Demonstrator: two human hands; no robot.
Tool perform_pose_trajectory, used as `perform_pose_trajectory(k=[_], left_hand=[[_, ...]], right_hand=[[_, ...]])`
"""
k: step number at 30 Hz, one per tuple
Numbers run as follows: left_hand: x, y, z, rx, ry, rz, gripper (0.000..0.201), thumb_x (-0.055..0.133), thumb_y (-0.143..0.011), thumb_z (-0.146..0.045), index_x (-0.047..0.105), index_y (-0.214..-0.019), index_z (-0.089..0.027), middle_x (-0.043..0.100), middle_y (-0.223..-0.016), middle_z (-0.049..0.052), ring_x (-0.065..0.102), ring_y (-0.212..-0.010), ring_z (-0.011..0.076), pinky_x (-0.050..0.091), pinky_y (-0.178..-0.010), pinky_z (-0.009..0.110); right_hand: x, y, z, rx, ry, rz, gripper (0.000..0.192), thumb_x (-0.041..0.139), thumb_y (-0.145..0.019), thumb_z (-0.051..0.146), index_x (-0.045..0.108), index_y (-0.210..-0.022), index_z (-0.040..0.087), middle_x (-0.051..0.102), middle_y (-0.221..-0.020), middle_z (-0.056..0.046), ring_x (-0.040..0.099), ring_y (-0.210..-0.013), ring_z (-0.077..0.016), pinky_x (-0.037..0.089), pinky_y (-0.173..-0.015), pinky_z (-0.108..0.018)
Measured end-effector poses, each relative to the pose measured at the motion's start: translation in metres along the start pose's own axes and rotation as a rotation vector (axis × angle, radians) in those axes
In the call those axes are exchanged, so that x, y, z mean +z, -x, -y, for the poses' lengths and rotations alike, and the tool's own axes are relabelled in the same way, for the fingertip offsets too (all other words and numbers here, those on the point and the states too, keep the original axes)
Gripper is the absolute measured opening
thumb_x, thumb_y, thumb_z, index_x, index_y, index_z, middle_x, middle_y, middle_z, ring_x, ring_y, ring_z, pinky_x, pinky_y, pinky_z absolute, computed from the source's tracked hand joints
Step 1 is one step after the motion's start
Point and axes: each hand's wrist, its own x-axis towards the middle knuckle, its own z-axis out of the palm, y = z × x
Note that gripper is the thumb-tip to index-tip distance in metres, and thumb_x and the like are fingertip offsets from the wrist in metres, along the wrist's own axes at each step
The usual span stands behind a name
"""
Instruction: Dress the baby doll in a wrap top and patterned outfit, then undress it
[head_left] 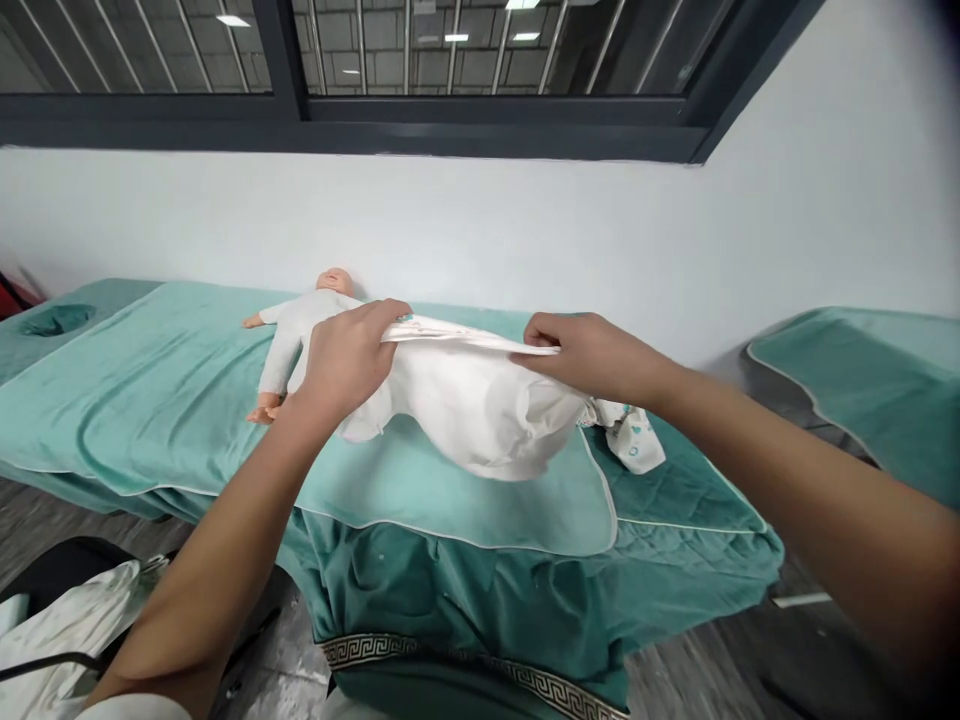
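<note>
My left hand (349, 355) and my right hand (574, 350) are closed on the upper edge of a white cloth (480, 410), stretched between them above the bed. It hangs down in loose, puffy folds, and small teal print shows near the left grip. Whether it is a garment, I cannot tell. Beyond my left hand a baby doll (289, 345) in a pale suit lies on its back, partly hidden by the hand and cloth. Behind my right wrist a crumpled white cloth with teal print (636, 440) rests on the bed.
The bed has a light green cover (187, 400) and a darker quilted cover (697, 490). A white wall (450, 220) and barred window (480, 125) stand behind it. Another green-covered surface (870, 370) is at right. White fabric (82, 620) lies at lower left.
</note>
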Motion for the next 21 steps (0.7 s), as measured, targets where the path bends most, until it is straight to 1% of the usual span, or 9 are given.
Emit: perform_pose_trajectory(k=[3,7,8,10,12,14,16,19,21], left_hand=[[0.003,0.008,0.000,-0.025,0.067,-0.027,0.039,0.042,-0.088,-0.014,0.069,-0.115,-0.025,0.072,-0.112,0.004,0.065,-0.105,0.0231,0.049,-0.090,0.034],[0.000,0.011,-0.005,-0.047,0.366,0.025,0.040,0.041,-0.089,-0.015,0.069,-0.117,-0.021,0.071,-0.117,0.004,0.063,-0.111,0.0213,0.048,-0.098,0.034],[-0.002,0.011,-0.007,-0.066,0.452,0.037,0.039,0.041,-0.089,-0.015,0.069,-0.116,-0.021,0.072,-0.117,0.004,0.063,-0.112,0.0207,0.048,-0.099,0.033],[-0.005,0.010,-0.008,-0.109,0.571,0.049,0.037,0.043,-0.088,-0.016,0.069,-0.114,-0.020,0.073,-0.117,0.003,0.064,-0.112,0.0200,0.048,-0.099,0.032],[-0.006,0.009,-0.007,-0.139,0.595,0.048,0.035,0.044,-0.087,-0.017,0.070,-0.111,-0.021,0.074,-0.114,0.002,0.065,-0.110,0.0198,0.049,-0.098,0.031],[-0.003,0.011,-0.003,-0.145,0.534,0.046,0.033,0.046,-0.087,-0.017,0.070,-0.109,-0.022,0.075,-0.111,0.002,0.066,-0.107,0.0201,0.049,-0.096,0.031],[0.002,0.013,0.000,-0.135,0.423,0.034,0.031,0.048,-0.087,-0.017,0.071,-0.107,-0.022,0.075,-0.110,0.002,0.066,-0.105,0.0207,0.049,-0.096,0.033],[0.009,0.018,0.003,-0.096,0.273,0.003,0.032,0.047,-0.088,-0.016,0.070,-0.109,-0.022,0.074,-0.111,0.003,0.066,-0.107,0.0213,0.049,-0.094,0.033],[0.011,0.021,0.002,-0.069,0.215,-0.034,0.032,0.046,-0.089,-0.015,0.070,-0.110,-0.023,0.074,-0.111,0.002,0.066,-0.106,0.0204,0.048,-0.092,0.031]], right_hand=[[0.004,0.010,-0.003,0.018,-0.048,-0.008,0.028,0.064,-0.082,0.051,0.058,-0.075,0.024,0.061,-0.071,0.001,0.051,-0.064,-0.0159,0.032,-0.058,-0.027],[0.004,0.026,0.002,-0.067,-0.402,0.174,0.038,0.064,-0.082,0.061,0.059,-0.079,0.024,0.060,-0.070,0.002,0.052,-0.062,-0.0150,0.033,-0.055,-0.026],[0.003,0.029,0.004,-0.084,-0.484,0.194,0.041,0.063,-0.082,0.063,0.058,-0.078,0.023,0.058,-0.067,0.003,0.051,-0.060,-0.0143,0.033,-0.054,-0.026],[0.003,0.032,0.007,-0.101,-0.534,0.156,0.044,0.062,-0.083,0.065,0.053,-0.073,0.023,0.052,-0.063,0.003,0.047,-0.057,-0.0130,0.032,-0.053,-0.026],[0.005,0.031,0.008,-0.083,-0.400,0.044,0.044,0.061,-0.084,0.061,0.049,-0.068,0.023,0.050,-0.061,0.003,0.044,-0.057,-0.0129,0.031,-0.053,-0.026],[0.009,0.028,0.006,-0.015,-0.149,-0.091,0.040,0.059,-0.086,0.056,0.048,-0.067,0.023,0.052,-0.062,0.002,0.045,-0.058,-0.0145,0.030,-0.055,-0.028],[0.016,0.026,0.001,0.072,0.130,-0.184,0.034,0.058,-0.087,0.051,0.050,-0.071,0.023,0.056,-0.064,-0.001,0.048,-0.059,-0.0172,0.029,-0.056,-0.029],[0.027,0.028,-0.008,0.130,0.448,-0.178,0.023,0.056,-0.087,0.043,0.055,-0.076,0.023,0.059,-0.064,-0.005,0.051,-0.058,-0.0201,0.027,-0.056,-0.030],[0.032,0.031,-0.013,0.125,0.527,-0.116,0.013,0.053,-0.087,0.033,0.058,-0.082,0.022,0.061,-0.064,-0.007,0.052,-0.057,-0.0209,0.027,-0.056,-0.030]])
